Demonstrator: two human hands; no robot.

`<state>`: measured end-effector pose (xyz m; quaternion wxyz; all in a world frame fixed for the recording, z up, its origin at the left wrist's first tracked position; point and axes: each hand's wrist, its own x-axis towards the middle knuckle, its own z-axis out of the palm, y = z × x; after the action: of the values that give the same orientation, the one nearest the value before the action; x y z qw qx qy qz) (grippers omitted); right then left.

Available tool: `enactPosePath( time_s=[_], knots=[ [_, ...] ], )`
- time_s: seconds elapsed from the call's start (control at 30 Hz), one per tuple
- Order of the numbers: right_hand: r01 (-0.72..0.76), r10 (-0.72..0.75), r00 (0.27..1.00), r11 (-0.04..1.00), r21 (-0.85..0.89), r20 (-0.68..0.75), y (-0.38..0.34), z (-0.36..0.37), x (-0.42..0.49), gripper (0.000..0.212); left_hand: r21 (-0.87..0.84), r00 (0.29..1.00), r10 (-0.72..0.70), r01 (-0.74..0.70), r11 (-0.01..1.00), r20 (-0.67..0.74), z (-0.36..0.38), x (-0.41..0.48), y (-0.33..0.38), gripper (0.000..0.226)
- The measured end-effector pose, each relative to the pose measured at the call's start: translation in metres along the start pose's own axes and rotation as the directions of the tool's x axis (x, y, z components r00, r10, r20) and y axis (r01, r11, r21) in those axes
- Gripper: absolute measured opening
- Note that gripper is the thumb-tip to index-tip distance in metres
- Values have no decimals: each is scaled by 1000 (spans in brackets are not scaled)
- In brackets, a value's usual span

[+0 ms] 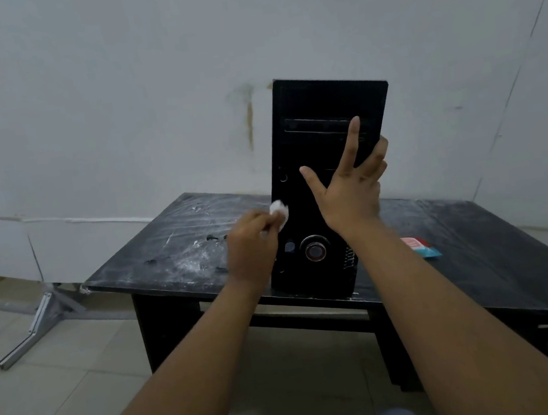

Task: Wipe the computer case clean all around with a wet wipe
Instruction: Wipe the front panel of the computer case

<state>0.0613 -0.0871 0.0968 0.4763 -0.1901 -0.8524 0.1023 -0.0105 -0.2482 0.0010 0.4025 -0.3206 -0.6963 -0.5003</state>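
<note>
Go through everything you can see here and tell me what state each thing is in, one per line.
Computer case: upright on the table, front panel facing the camera.
Wet wipe: bunched up, pinched in the left hand at the case's left edge.
Left hand: closed on the wipe.
Right hand: open, fingers spread against the case front.
Table: dusty, streaked white.
Wipe packet: lying flat on the table, right of the case.
</note>
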Motion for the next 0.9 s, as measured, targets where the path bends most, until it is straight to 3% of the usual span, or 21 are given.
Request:
enactPosePath(
  time_s=[0.1,0.17,0.3,0.5,0.63,0.8,0.9],
  knots=[
    [10,-10,1000,1000,0,-8,1,0,0,109,87,972,-53,34,996,227,-7,-55,-30,8],
    [10,-10,1000,1000,2,-7,1,0,0,109,77,944,-128,110,991,305,-9,-76,-39,8],
    [22,-22,1000,1000,-12,-17,3,1,1,108,-17,956,-210,218,976,206,-3,-57,-23,6],
    [29,-30,999,999,-15,-32,3,2,0,106,-68,999,34,-32,997,20,-2,10,9,10],
    [32,-33,999,999,-19,-32,3,1,0,107,22,949,257,-265,964,184,12,0,1,9],
    [34,-35,999,999,-16,-24,5,2,1,107,28,957,151,-163,986,247,17,-46,-12,6],
    [36,-37,999,999,-18,-27,6,4,1,107,53,959,176,-192,980,222,19,-29,-3,11]
  ],
)
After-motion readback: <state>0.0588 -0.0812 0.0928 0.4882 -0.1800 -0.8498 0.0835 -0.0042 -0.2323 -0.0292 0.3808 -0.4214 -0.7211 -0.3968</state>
